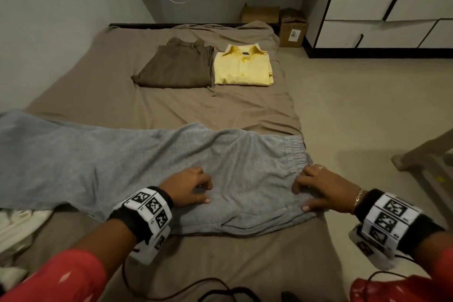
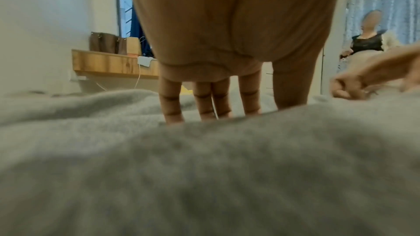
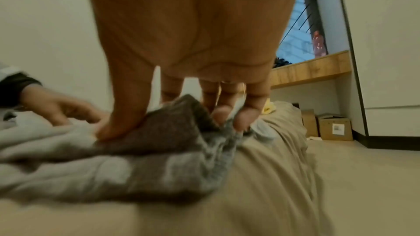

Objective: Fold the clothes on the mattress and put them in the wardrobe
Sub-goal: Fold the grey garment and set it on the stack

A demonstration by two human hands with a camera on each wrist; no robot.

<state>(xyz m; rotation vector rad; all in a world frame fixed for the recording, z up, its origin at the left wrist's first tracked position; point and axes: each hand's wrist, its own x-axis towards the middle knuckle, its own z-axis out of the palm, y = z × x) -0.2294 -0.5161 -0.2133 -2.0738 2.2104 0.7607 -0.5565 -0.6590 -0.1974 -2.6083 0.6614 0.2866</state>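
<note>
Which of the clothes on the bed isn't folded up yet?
The grey pants, spread flat right under both hands. The brown pants and the yellow shirt lie farther away as neat folded squares, side by side.

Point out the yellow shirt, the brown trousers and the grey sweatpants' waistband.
Yellow shirt (image 1: 241, 66): head view, on its buttoned front.
Brown trousers (image 1: 177, 65): head view, middle of the folded stack.
Waistband (image 1: 295, 148): head view, on the gathered elastic at the mattress's right edge.
</note>
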